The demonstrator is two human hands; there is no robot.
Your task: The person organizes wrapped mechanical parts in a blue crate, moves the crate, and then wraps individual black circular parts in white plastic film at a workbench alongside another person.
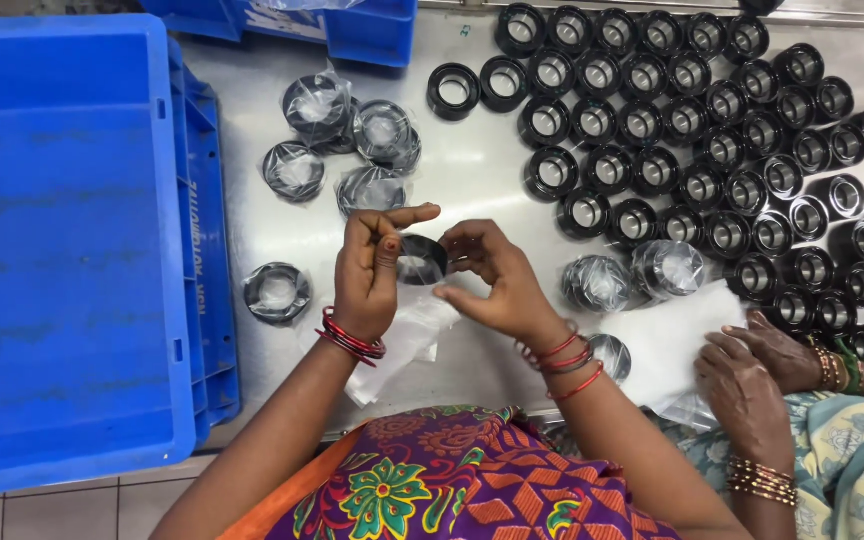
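Head view: the black ring (pixel 420 260) sits between both hands above the worktop (pixel 482 190), bore facing up. The left hand (pixel 370 270) pinches its left rim; the right hand (pixel 492 280) curls just beside it, fingertips touching the clear bag (pixel 407 335) below.

Beyond the fingertips (pixel 422 213) of our left hand (pixel 367 275) we see four black rings sealed in clear plastic bags (pixel 347 150), clustered together. One more bagged ring (pixel 277 292) lies alone, left of that hand. Between our fingers, a black ring (pixel 420 260) sits at the mouth of a clear bag (pixel 407 335) that trails under the left hand. Right of our right hand (pixel 497 280) lie two more bagged rings (pixel 632 275), beside a stack of flat clear bags (pixel 667 340).
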